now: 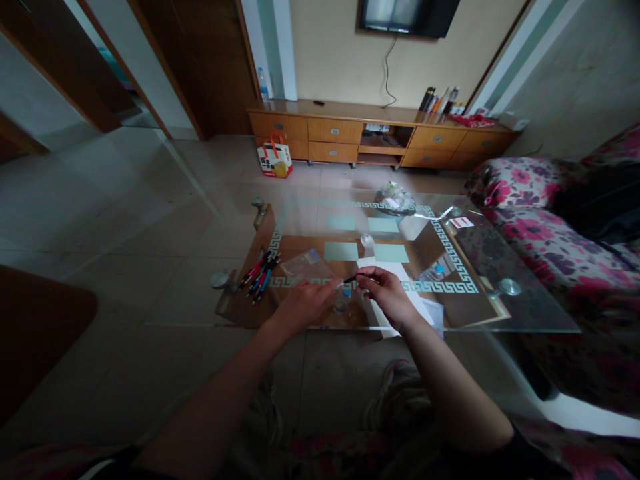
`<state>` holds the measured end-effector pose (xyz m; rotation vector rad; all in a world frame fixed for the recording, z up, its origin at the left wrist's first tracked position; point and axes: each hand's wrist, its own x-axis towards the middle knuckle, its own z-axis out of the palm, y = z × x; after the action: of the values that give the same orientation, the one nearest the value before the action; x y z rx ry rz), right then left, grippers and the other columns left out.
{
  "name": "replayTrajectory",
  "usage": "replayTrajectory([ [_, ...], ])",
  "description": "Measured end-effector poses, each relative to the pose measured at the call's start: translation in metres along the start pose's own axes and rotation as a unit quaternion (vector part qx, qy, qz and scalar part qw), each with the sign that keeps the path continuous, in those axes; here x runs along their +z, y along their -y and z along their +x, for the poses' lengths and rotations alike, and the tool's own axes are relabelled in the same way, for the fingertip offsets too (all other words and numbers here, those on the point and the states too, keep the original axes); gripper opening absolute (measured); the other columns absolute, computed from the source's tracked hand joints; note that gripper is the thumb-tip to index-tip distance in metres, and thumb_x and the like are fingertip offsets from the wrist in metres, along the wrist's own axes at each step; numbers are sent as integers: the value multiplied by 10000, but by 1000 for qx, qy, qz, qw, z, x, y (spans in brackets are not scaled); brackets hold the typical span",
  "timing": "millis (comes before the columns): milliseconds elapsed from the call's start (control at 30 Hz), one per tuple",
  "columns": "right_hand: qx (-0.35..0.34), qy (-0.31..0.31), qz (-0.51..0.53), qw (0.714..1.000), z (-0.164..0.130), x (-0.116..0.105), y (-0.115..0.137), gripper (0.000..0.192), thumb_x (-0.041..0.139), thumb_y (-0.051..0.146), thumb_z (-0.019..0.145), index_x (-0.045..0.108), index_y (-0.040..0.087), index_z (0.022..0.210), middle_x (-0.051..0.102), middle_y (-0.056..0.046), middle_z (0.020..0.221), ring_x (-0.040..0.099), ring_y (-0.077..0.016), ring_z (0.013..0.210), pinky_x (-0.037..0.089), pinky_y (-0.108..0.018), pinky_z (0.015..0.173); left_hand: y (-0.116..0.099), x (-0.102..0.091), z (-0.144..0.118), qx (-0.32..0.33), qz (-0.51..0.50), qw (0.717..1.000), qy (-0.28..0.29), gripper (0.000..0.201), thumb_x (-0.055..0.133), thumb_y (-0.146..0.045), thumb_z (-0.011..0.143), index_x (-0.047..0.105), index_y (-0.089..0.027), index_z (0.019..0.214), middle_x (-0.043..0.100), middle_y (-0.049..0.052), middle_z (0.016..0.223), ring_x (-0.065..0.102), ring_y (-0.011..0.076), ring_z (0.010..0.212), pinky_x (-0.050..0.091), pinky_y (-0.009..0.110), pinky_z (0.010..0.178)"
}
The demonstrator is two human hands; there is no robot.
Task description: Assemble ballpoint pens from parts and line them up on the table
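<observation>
Over the near part of the glass table (pixel 305 319), my two hands meet at a slim black pen (pixel 351 279). My left hand (pixel 311 301) is closed, with thumb and fingers on the pen's pale end. The dark end is pinched in the fingertips of my right hand (pixel 386 293). Whether the dark part is a separate cap cannot be made out. A heap of pens (pixel 260 275) in red, blue and black lies left of my hands. Just beyond my left hand is a clear plastic bag (pixel 305 264). White paper (pixel 381 323) lies beneath my right hand.
A plastic-filled bowl (pixel 395 199) stands at the table's far side, with a red-and-white card (pixel 461 223) to its right. A small clear object (pixel 367 241) sits mid-table. Beyond are a paper bag (pixel 275 159) and a wooden cabinet (pixel 333 130); a flowered sofa (pixel 530 233) is at right.
</observation>
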<state>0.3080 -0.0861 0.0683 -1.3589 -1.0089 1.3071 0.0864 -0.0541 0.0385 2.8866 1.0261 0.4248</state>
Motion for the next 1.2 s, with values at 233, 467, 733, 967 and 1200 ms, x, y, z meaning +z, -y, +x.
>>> replayTrajectory([
  [233, 27, -27, 63, 997, 0, -2, 4, 387, 787, 398, 683, 632, 204, 979, 710, -44, 932, 642, -146, 713, 452, -244, 568, 0, 3, -1, -6, 1, 1000, -24, 367, 418, -261, 1013, 520, -201, 1360, 735, 87, 911, 701, 197, 828, 514, 337, 839],
  [467, 8, -60, 98, 993, 1, -3, 1, 384, 774, 376, 702, 616, 203, 1006, 699, -37, 944, 639, -131, 694, 462, -252, 598, 0, 1, -1, -5, 21, 1000, -11, 366, 436, -245, 1004, 500, -200, 1362, 735, 79, 916, 700, 204, 838, 509, 343, 826],
  [733, -16, -79, 71, 994, 8, -34, 12, 454, 756, 357, 705, 605, 217, 1110, 685, -32, 891, 698, -195, 817, 537, -311, 697, 1, 2, -2, -2, 18, 1000, -12, 360, 422, -251, 1015, 499, -191, 1362, 737, 81, 930, 700, 199, 869, 511, 339, 834],
  [967, -24, -137, 3, 990, 20, -79, 6, 375, 779, 309, 674, 670, 161, 1001, 720, -75, 851, 712, -204, 813, 546, -312, 726, 2, -1, -3, 6, 9, 1000, -25, 342, 410, -258, 1021, 518, -186, 1337, 733, 82, 937, 694, 186, 853, 513, 332, 831],
  [1200, -31, -149, -47, 987, 21, -89, 6, 507, 835, 316, 631, 693, 124, 1078, 743, -88, 798, 688, -196, 724, 522, -297, 630, 2, -1, -3, 2, 14, 1000, -21, 342, 404, -267, 1025, 523, -193, 1337, 738, 74, 932, 697, 188, 847, 510, 334, 826],
])
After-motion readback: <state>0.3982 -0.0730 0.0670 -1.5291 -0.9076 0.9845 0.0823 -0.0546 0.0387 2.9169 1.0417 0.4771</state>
